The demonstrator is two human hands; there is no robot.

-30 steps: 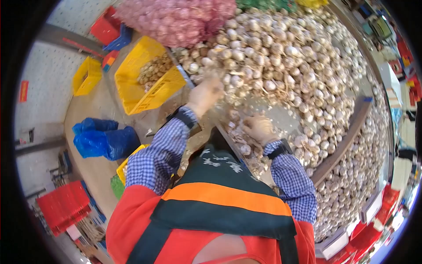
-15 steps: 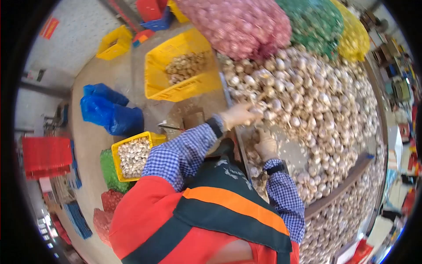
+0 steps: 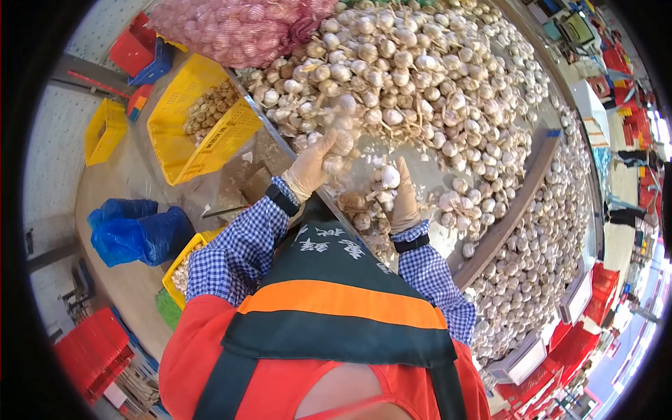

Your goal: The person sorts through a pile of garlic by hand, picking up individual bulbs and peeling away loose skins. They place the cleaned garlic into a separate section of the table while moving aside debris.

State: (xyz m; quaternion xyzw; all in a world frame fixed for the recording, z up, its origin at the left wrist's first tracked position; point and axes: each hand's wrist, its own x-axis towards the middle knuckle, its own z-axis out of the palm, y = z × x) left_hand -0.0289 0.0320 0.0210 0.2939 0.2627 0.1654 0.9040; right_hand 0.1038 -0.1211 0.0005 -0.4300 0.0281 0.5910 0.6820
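Observation:
My left hand [image 3: 313, 169], in a pale glove, is at the table's near edge with its fingers stretched out against several garlic bulbs [image 3: 341, 143]. Those bulbs are smeared by motion, and some of the fingertips are hidden behind them. My right hand [image 3: 404, 201], gloved too, stands on edge with fingers straight and together. A white garlic bulb [image 3: 388, 176] lies against its inner side. Between the two hands are browner bulbs and loose skins [image 3: 353, 203] on the metal tabletop. A large heap of garlic bulbs [image 3: 420, 77] spreads beyond both hands.
A pink mesh sack [image 3: 245, 31] of bulbs lies at the heap's far left. A yellow crate [image 3: 171, 140] with garlic stands left of the table, near a blue bag [image 3: 136, 231] and a smaller yellow crate [image 3: 168, 280]. A wooden bar [image 3: 511, 210] divides the bulbs on the right.
The view has turned to the right and come closer to the table. My left hand has moved bulbs at the heap's near edge; my right hand's fingers have straightened beside a bulb.

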